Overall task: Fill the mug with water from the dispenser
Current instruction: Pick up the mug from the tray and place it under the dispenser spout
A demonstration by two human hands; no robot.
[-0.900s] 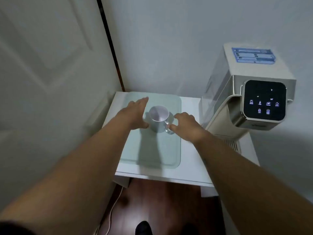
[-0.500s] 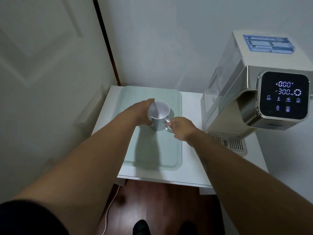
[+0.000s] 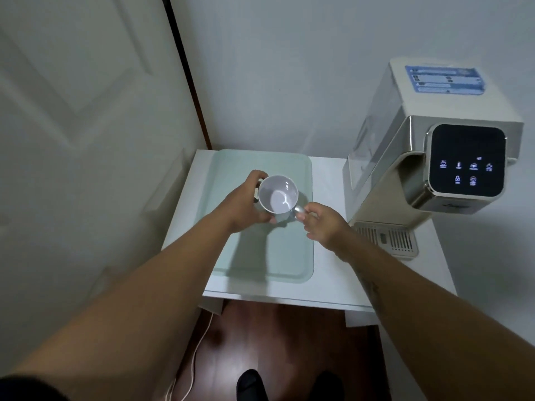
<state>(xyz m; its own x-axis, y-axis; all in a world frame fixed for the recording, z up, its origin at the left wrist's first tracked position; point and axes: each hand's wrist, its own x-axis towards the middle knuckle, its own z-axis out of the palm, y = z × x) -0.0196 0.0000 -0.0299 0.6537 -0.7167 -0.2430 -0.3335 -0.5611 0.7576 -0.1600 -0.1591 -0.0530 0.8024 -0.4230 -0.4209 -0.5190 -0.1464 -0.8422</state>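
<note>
- The mug (image 3: 278,195) was above the pale green mat (image 3: 278,261) on the white table (image 3: 327,290), its open mouth tipped toward the camera, its inside pale and seemingly empty.
- The left hand (image 3: 246,206) was cupped around the mug's left side, fingers curled over the far rim and thumb against the near wall.
- The right hand (image 3: 324,224) was at the mug's right, thumb and forefinger pinched on its handle (image 3: 299,210), the other fingers loosely curled.
- Whether the mug's base touched the mat could not be told.
- The dispenser (image 3: 419,157) stood at the table's right, well apart from the mug, with its dark touch panel (image 3: 467,160) lit by small icons.
- Its slotted drip tray (image 3: 388,241) lay just right of the right wrist.
- A white door (image 3: 72,111) filled the left.
</note>
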